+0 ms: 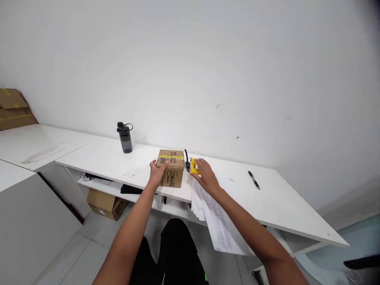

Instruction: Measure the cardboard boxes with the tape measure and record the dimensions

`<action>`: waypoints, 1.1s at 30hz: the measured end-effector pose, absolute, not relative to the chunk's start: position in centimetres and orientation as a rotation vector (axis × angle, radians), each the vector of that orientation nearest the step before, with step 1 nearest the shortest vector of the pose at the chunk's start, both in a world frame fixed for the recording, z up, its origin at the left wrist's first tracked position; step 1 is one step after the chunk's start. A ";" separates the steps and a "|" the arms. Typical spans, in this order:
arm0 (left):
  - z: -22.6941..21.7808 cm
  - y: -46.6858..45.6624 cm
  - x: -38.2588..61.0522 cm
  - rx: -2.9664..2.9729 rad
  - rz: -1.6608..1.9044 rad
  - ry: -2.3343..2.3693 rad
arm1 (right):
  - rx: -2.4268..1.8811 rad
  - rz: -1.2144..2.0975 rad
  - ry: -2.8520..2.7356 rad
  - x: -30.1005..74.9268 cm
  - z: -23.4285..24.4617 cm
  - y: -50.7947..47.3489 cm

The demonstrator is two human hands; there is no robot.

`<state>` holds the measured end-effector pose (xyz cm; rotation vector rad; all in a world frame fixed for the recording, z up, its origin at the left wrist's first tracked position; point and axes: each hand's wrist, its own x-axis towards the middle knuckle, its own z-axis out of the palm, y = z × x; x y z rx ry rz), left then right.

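A small brown cardboard box (173,168) with yellow tape across its top stands on the white desk (267,202). My left hand (157,172) rests against the box's left side, fingers curled onto it. My right hand (204,174) is just right of the box, closed on a yellow tape dispenser (194,166). A black tool (187,161) lies on the desk behind the dispenser. Under my right forearm, a stack of printed paper sheets (218,221) hangs over the desk's front edge.
A dark water bottle (125,137) stands at the back left of the desk. A black pen (254,180) lies to the right. A cardboard box (107,203) sits on the floor below the shelf. Flattened boxes (13,109) lean at far left.
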<state>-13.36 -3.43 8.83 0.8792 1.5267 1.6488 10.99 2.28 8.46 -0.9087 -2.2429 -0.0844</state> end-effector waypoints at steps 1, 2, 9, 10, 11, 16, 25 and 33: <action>8.9 -3.5 -13.5 0.895 1.642 1.529 | -0.872 -0.123 -2.260 10.7 9.9 2.7; 8.9 -3.5 -13.7 0.909 1.632 1.532 | -0.833 -0.165 -2.306 10.2 11.5 3.3; 9.5 -4.3 -14.2 0.978 1.565 1.500 | -0.267 -0.343 -2.867 2.7 19.7 6.3; 9.6 -4.4 -14.2 0.992 1.563 1.477 | -0.222 -0.324 -2.903 1.5 19.9 6.3; 9.6 -4.6 -14.2 1.007 1.562 1.452 | -0.179 -0.290 -2.933 0.5 19.9 6.1; 9.7 -4.8 -14.4 1.089 1.538 1.397 | -0.197 0.098 -2.863 -1.9 18.5 5.5; 8.9 -4.3 -14.0 1.022 1.574 1.449 | -0.780 0.539 -2.283 -1.4 15.0 6.1; 8.9 -4.4 -13.7 0.907 1.600 1.440 | -0.536 0.525 -2.651 -1.7 18.3 5.4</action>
